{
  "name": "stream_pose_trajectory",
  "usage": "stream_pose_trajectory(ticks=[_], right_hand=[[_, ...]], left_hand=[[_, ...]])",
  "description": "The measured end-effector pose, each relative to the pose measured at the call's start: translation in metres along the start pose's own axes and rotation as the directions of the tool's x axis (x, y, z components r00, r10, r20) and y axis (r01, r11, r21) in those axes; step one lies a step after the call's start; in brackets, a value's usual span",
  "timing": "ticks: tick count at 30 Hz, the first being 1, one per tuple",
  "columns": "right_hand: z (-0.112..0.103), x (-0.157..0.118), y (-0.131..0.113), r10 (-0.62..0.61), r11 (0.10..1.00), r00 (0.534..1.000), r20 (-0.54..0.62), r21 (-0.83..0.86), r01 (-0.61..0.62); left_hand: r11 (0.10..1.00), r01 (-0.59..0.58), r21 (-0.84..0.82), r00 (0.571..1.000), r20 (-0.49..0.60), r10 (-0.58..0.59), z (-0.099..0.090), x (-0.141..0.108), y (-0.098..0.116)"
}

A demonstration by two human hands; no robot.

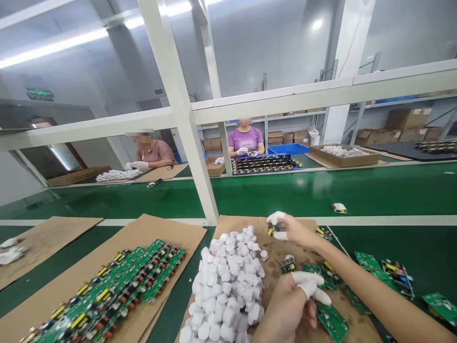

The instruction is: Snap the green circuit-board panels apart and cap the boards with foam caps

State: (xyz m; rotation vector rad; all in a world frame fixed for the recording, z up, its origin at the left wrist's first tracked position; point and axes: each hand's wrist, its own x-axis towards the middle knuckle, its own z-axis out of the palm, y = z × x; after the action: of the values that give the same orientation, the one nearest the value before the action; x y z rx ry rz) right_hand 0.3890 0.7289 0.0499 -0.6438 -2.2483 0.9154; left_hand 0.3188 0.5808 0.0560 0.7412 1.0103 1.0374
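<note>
My right hand (pixel 287 229), in white finger covers, reaches over the brown cardboard, its fingers closed round a small circuit board (pixel 273 230) with a yellow part. Lower down, my left hand (pixel 291 302) has covered fingers stretched to the right and somewhat apart; nothing shows in it. Just above it sits a small assembly (pixel 287 264) with a white piece on it. Left of both hands is a big heap of white padded pieces (pixel 228 281), with one loose piece (pixel 264 255) beside it. Green circuit boards (pixel 332 322) lie right of and under my left hand.
Rows of green boards (pixel 117 290) cover cardboard at the left. A green belt (pixel 271 195) runs across, bearing a small assembly (pixel 339 207). A white frame post (pixel 200 181) rises ahead. Two people work beyond the belt, near a filled blue tray (pixel 267 164) and boxes (pixel 344 156).
</note>
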Motion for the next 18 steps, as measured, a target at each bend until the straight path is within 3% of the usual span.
stream_pose_trajectory(ticks=[4,6,9,11,13,14,18], right_hand=[[-0.014,-0.046,-0.034,-0.057,0.989,0.993,-0.102,0.131,0.07],[-0.014,-0.069,-0.049,-0.067,0.995,0.983,-0.169,0.068,0.079],[-0.008,-0.092,-0.063,-0.166,0.948,0.92,-0.356,-0.315,0.049],[-0.003,-0.098,-0.066,-0.321,0.832,0.841,-0.435,-0.555,0.031],[0.0,-0.101,-0.065,-0.429,0.738,0.782,-0.451,-0.675,0.015],[0.001,-0.101,-0.064,-0.444,0.712,0.776,-0.448,-0.702,0.003],[0.01,-0.105,-0.061,-0.399,0.717,0.828,-0.394,-0.697,0.014]], left_hand=[[0.991,-0.054,-0.119,0.998,-0.027,0.051,-0.001,0.005,-0.007],[0.967,-0.111,-0.231,0.994,-0.048,0.103,0.0,0.006,-0.009],[0.907,-0.151,-0.393,0.988,-0.026,0.154,0.004,0.002,-0.005],[0.848,-0.14,-0.511,0.983,0.03,0.18,0.005,-0.002,-0.002],[0.778,-0.137,-0.614,0.974,0.062,0.22,0.006,-0.006,0.001],[0.75,-0.143,-0.646,0.968,0.065,0.241,0.005,-0.007,0.002],[0.708,-0.253,-0.66,0.951,-0.034,0.308,0.004,-0.007,0.002]])
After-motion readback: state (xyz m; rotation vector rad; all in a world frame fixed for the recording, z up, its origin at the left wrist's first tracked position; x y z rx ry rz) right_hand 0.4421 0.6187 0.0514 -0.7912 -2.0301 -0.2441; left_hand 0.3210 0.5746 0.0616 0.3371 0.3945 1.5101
